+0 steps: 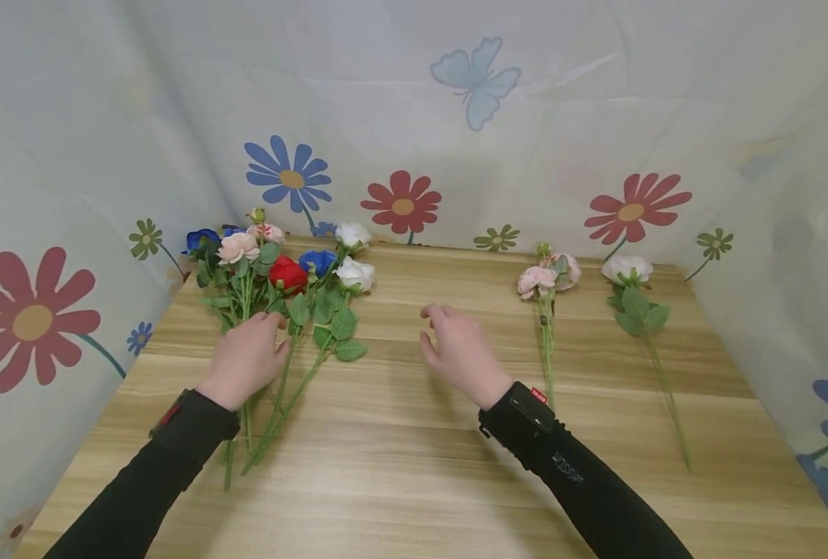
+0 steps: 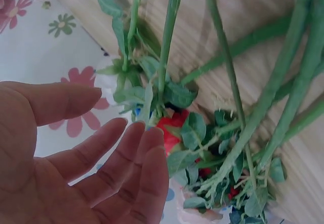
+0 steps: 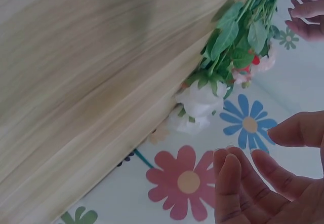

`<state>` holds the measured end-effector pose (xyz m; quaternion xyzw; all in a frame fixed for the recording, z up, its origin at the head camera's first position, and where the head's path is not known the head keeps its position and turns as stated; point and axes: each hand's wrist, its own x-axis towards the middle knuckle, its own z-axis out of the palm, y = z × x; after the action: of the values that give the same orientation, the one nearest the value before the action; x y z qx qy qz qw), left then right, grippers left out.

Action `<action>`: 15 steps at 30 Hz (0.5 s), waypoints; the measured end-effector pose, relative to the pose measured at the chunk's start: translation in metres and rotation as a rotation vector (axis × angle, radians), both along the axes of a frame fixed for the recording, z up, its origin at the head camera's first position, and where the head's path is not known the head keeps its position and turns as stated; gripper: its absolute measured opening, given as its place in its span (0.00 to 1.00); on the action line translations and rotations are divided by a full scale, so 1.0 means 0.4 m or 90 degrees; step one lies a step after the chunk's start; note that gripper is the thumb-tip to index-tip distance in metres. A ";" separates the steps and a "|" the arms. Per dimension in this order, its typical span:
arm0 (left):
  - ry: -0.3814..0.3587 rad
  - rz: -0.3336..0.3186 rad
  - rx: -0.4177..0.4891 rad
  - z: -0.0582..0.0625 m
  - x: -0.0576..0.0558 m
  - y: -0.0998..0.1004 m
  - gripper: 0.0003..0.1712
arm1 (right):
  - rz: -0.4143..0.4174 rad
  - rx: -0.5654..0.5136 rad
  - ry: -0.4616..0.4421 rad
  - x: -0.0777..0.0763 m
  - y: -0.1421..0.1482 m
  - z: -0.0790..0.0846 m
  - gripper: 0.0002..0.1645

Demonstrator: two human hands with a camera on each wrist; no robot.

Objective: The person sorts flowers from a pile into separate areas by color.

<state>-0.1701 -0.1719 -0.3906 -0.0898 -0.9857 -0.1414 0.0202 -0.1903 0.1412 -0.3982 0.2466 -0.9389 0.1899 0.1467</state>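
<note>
In the head view, my left hand [image 1: 244,359] hovers over the stems of a bunch of artificial flowers on the left. Its fingers are loosely bent and grip nothing, as the left wrist view also shows. The bunch has a red rose [image 1: 288,275], a blue flower [image 1: 317,262], white roses [image 1: 355,274] and a pale pink flower [image 1: 238,248], with green leaves and long stems. Over the middle of the table my right hand [image 1: 464,353] is held above the wood, fingers relaxed, holding nothing. Pink flowers [image 1: 536,281] lie just to its right.
A single white rose [image 1: 627,269] on a long stem lies farther right on the wooden table [image 1: 400,481]. A pale curtain [image 1: 358,93] printed with flowers and a butterfly hangs behind the table and along both sides.
</note>
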 end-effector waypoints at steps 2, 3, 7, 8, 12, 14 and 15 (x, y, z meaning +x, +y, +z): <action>-0.015 -0.006 -0.006 -0.007 0.005 0.004 0.17 | 0.005 0.009 -0.012 0.000 -0.016 -0.001 0.15; -0.021 -0.011 -0.009 -0.011 0.007 0.007 0.17 | 0.007 0.011 -0.018 0.000 -0.023 -0.002 0.15; -0.050 -0.022 -0.010 -0.026 0.015 0.021 0.16 | 0.017 0.014 -0.040 0.000 -0.045 -0.004 0.15; -0.060 -0.024 -0.008 -0.029 0.016 0.024 0.15 | 0.020 0.012 -0.045 0.001 -0.049 -0.005 0.15; -0.092 -0.033 -0.012 -0.039 0.023 0.040 0.13 | 0.025 0.009 -0.053 0.003 -0.059 -0.009 0.15; -0.100 -0.039 -0.017 -0.044 0.026 0.047 0.12 | 0.025 0.009 -0.055 0.004 -0.062 -0.012 0.15; -0.100 -0.043 -0.022 -0.046 0.028 0.051 0.11 | 0.024 0.009 -0.055 0.004 -0.063 -0.013 0.15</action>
<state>-0.1587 -0.1517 -0.4092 -0.1121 -0.9829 -0.1318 -0.0633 -0.1888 0.1161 -0.4036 0.2570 -0.9409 0.1964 0.1009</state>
